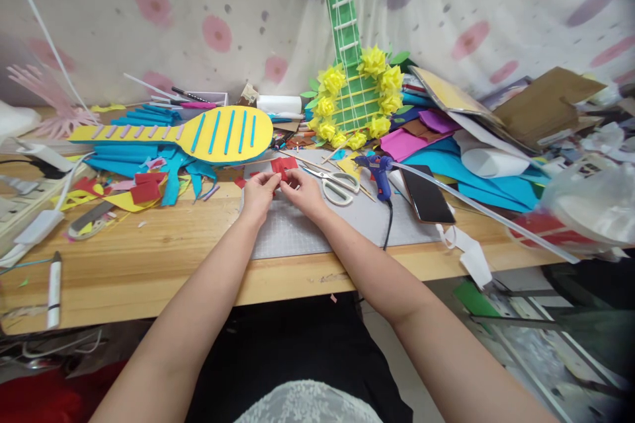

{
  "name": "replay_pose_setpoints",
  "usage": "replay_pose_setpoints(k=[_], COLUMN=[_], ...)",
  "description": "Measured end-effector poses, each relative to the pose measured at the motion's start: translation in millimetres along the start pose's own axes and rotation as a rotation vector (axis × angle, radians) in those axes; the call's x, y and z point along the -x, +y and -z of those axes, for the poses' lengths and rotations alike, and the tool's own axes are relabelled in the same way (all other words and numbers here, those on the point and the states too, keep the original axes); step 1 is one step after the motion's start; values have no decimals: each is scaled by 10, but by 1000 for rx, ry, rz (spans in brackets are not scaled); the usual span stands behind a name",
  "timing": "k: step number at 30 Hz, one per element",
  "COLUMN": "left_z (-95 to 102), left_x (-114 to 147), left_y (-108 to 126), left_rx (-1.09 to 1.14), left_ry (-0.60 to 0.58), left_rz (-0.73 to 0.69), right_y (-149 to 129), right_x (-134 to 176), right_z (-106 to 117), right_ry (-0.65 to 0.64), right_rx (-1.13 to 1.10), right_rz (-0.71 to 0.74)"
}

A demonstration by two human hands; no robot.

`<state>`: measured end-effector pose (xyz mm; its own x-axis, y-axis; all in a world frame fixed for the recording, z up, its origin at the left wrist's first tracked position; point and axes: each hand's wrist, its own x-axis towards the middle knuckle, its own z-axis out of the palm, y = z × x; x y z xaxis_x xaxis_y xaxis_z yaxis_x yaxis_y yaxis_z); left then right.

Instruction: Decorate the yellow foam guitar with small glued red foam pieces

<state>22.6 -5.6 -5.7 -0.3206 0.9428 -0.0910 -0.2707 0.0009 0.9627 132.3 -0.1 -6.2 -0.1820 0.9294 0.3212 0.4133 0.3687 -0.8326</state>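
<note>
Both my hands meet over the grey cutting mat [288,238], pinching a small piece of red paper [284,166]. My left hand [260,195] grips it from the left with thumb and fingertips. From the right, my right hand [303,192] closes on the same piece, its fingers partly hidden. Just right of my right hand lie scissors [338,186] with pale handles. A blue glue gun [380,173] with a long clear glue stick rests beyond them. Behind stands a green paper guitar [354,89] ringed with yellow paper flowers.
A yellow paddle-shaped paper instrument [225,134] lies on blue paper at the left. A black phone [426,193] sits at the mat's right. Coloured sheets [476,175] and cardboard [540,106] pile up at the right. A marker [54,291] lies near the front left edge.
</note>
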Motion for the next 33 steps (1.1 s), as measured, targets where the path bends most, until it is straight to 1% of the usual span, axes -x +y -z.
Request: replay_pose_setpoints(k=[6,11,17,23,29,33], left_z=[17,16,32,44,36,28], left_x=[-11,-9,-26,-11,16,37], left_y=[-3,-2,-16,8,58,93], left_rx=[-90,-104,-71,18,183,212], left_ry=[-3,-13,-47,-113,-197,-207], left_rz=[-55,-34,4,76,175,205], right_y=[23,85,79,18,28,36], right_x=[-10,-52,-66,-52,-48,-50], right_z=[23,1,16,64,70,74], right_ry=[63,12,-18,-36,-32,-54], right_rx=[-79,-221,-345,-387,-412,-427], right_rz=[-96,-99,-116,-156,-122,-133])
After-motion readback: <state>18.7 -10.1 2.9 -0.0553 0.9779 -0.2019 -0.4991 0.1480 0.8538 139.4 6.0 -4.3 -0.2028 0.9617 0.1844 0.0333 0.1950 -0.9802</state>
